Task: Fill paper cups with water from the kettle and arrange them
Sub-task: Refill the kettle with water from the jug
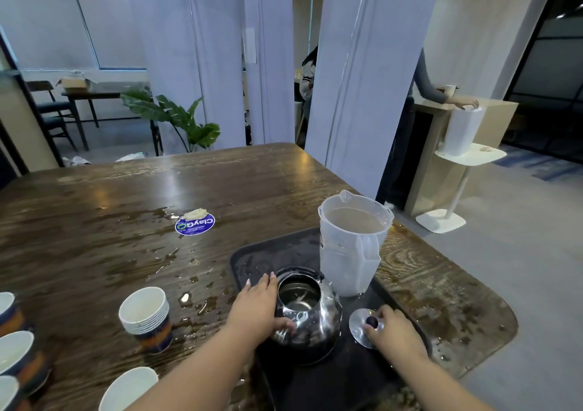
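A shiny steel kettle (307, 313) stands open on a black tray (252, 256), its inside showing some water. My left hand (257, 306) rests flat against the kettle's left side, fingers straight and thumb on its front. My right hand (396, 331) pinches the dark knob of the round metal lid (359, 322), which lies on the tray right of the kettle. A stack of paper cups (146, 316) stands on the wet wooden table to the left. A single cup (127, 388) is at the bottom edge, more cups (14, 350) at the far left.
A clear plastic pitcher (350, 246) holding cloudy liquid stands on the tray behind the kettle. A blue round sticker (195, 224) lies mid-table among spilled water. The table's right edge is close to the tray. Beyond it, a person stands at a counter by a white side stand (467, 158).
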`<state>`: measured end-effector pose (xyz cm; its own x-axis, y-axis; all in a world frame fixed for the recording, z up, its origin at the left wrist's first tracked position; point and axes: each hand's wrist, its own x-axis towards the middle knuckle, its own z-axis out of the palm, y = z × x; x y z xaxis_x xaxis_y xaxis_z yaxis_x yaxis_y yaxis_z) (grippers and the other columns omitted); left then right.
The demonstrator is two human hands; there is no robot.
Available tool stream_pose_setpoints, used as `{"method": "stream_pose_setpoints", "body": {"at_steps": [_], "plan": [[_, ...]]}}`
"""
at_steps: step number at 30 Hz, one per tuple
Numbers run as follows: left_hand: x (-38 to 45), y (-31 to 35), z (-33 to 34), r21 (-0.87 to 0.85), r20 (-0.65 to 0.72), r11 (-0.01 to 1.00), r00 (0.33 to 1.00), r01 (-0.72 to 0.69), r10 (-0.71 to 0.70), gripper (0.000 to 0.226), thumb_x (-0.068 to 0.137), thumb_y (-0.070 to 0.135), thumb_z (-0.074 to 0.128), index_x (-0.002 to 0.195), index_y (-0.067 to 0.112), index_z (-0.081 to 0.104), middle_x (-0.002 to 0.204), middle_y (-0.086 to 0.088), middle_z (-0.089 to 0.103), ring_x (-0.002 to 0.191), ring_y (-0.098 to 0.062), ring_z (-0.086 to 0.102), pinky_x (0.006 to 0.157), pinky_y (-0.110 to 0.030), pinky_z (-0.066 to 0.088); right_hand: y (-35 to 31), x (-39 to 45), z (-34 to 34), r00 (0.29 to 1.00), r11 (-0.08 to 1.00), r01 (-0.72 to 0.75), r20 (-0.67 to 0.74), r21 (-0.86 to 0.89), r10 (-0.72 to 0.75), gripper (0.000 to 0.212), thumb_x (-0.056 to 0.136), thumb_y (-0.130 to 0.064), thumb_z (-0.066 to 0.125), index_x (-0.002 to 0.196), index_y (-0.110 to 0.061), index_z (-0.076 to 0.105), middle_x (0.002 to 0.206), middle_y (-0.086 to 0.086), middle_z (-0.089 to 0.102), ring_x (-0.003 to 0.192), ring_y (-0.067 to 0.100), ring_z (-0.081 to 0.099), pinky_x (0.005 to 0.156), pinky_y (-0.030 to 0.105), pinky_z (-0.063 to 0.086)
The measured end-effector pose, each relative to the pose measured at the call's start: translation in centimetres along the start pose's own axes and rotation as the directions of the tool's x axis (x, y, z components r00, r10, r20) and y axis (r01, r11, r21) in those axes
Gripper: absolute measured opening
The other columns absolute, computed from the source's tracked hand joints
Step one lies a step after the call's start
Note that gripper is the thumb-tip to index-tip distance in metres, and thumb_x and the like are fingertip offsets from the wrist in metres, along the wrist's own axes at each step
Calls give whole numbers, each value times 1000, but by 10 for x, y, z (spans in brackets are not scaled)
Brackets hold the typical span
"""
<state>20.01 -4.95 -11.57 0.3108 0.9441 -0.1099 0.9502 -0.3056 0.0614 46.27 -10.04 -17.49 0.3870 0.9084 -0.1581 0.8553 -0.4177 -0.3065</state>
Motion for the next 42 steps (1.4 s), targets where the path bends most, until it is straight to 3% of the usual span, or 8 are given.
{"method": "stream_pose_setpoints", "body": {"at_steps": [5,11,17,22,29,35,39,42], "plan": [[1,3,4,74,15,997,1000,10,-11,121,71,75,54,152,7,-4,161,-10,5,146,-21,19,122,-38,5,2,2,7,988,964,141,-31,-226,-152,42,93,-50,48,128,-28,51,122,-1,49,118,18,49,82,30,44],[2,3,5,61,6,998,1000,28,-29,123,68,77,55,153,9,-3,161,-9,4,146,-19,20,122,-39,3,5,8,8,973,944,223,-2,-243,-230,33,94,-42,48,117,-21,59,117,-1,50,112,19,52,81,30,43],[-1,4,6,61,2,998,1000,30,-30,124,68,76,56,152,9,-5,161,-9,5,145,-21,24,121,-37,6,-4,-5,-15,931,918,339,-67,-205,-359,29,89,-46,51,99,-20,61,94,-4,48,96,17,57,66,26,34],[0,4,7,66,-23,997,999,29,-28,124,69,76,56,153,9,-5,161,-9,5,146,-20,21,120,-36,6,-34,-25,-55,893,900,415,-128,-136,-431,28,83,-51,54,76,-24,50,79,-6,47,73,11,46,60,25,32],[2,1,12,21,-59,1000,998,19,-17,118,74,71,58,153,9,-3,161,-8,8,146,-17,21,120,-35,4,-100,-22,-69,820,817,562,-40,-130,-571,32,86,-47,53,98,-19,63,97,-4,58,92,19,58,72,31,44],[1,0,11,59,-46,998,999,-16,19,117,76,71,56,152,6,-5,161,-10,6,146,-18,19,120,-36,3,-137,-5,-45,818,810,575,43,-116,-574,21,89,-37,52,84,-17,48,90,2,55,81,22,53,65,29,37],[2,0,12,35,-58,999,998,-2,4,121,72,74,57,153,7,-3,161,-9,6,146,-17,19,122,-38,2,-142,1,-30,819,818,572,-3,-64,-573,17,90,-33,49,86,-18,42,90,4,60,82,23,57,62,29,35],[1,0,12,27,-66,1000,998,2,-1,121,71,74,58,153,8,-3,161,-8,5,147,-16,15,122,-37,1,-139,5,-20,826,826,562,-29,-39,-563,16,91,-32,46,89,-19,37,78,-3,50,73,20,50,57,30,34]]}}
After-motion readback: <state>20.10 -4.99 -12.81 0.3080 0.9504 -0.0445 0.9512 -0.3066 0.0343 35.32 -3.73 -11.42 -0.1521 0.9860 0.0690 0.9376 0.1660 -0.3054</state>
